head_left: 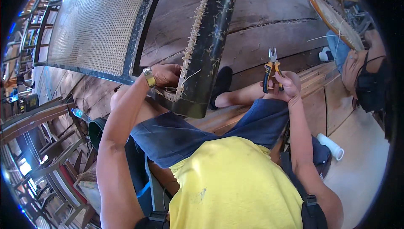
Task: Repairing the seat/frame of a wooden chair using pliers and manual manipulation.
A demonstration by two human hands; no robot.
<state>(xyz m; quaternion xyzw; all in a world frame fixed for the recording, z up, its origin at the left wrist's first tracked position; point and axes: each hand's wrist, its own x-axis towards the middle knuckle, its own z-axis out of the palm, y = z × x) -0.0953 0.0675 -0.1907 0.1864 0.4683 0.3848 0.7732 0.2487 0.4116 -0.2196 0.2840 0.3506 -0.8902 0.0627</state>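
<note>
A dark wooden furniture frame (204,60) stands tilted over my lap, with frayed cane ends (194,35) sticking out along its inner edge. My left hand (167,75), with a watch on the wrist, is at that edge near the frame's lower corner. Its fingers are curled and their tips are hidden, so what they hold cannot be made out. Out to the right, over my knee, my right hand (288,86) is closed round the yellow-and-black handles of pliers (272,56). The pliers' jaws point up and away, apart from the frame.
A woven cane panel (101,22) in a dark frame is at the upper left. Several wooden chair frames (54,166) crowd the left side. Another person (357,69) sits at the right beside a curved cane piece (332,14). A white cup (330,147) lies by my right arm.
</note>
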